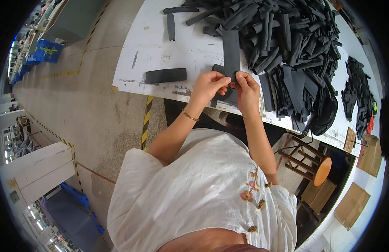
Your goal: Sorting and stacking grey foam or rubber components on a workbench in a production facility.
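Observation:
Near the front edge of the white table [160, 50], both my hands pinch the lower end of a flat black fabric strip [232, 48], which points away from me. My left hand [210, 87] has thumb and forefinger together at the strip's left side. On its right side, my right hand [247, 89] holds the corner between thumb and fingers. Other dark fabric lies beneath my hands, partly hidden by them. Left of my hands rests a single folded black strip [166, 76]. Just right of them, flat black strips [293, 90] lie fanned in a stack.
A large heap of rolled black strips [282, 33] covers the table's far right. A black bag [323, 113] sits by the right edge. Below stands a wooden stool [321, 171]; cardboard boxes [352, 205] are farther right. Across the floor on the left is a blue crate [47, 51].

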Tool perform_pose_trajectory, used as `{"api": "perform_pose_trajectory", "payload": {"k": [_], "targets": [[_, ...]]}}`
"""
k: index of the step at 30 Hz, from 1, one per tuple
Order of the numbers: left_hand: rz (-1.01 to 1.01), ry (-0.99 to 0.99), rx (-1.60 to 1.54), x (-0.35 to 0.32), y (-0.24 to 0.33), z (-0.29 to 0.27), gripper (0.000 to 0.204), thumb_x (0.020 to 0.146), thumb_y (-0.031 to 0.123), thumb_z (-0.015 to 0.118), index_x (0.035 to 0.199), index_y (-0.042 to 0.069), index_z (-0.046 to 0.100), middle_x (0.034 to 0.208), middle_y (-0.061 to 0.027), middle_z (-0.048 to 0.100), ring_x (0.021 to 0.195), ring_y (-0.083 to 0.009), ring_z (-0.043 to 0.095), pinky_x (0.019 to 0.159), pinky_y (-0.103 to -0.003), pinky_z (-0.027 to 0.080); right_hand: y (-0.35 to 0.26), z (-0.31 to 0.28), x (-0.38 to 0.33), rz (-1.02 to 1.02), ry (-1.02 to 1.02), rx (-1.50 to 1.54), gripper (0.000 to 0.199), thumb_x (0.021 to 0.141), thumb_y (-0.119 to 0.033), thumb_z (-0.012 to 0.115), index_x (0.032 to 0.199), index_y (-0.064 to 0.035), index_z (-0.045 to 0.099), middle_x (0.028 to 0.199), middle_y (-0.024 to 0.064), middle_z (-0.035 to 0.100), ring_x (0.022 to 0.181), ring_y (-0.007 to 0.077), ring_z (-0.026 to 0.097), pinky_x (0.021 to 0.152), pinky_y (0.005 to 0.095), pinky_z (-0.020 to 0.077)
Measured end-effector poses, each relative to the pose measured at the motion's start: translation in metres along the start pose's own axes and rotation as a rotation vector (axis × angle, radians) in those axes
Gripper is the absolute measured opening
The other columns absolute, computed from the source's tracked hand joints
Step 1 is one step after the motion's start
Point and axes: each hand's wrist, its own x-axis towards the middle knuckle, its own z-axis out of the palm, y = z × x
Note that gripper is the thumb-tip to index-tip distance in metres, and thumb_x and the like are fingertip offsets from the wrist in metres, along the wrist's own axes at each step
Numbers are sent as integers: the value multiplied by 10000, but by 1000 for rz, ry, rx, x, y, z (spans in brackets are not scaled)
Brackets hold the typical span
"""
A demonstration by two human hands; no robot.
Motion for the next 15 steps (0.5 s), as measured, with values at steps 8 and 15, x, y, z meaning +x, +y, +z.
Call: {"api": "perform_pose_trajectory", "payload": {"k": [8,15], "targets": [[-5,-144,-144,1,-6,-7,218,907,161,671,936,-55,663,801,-120,678,663,-174,659,594,-269,551,-1,-1,-3,58,19,11,121,930,-115,636,983,-10,662,852,18,634,737,113,569,684,250,462],[-7,-24,-242,13,6,-10,245,917,185,653,989,-48,638,867,-111,677,719,-186,672,657,-294,574,-19,-13,7,96,-18,-153,139,954,-143,602,943,-9,633,849,40,642,716,111,609,631,258,483]]}}
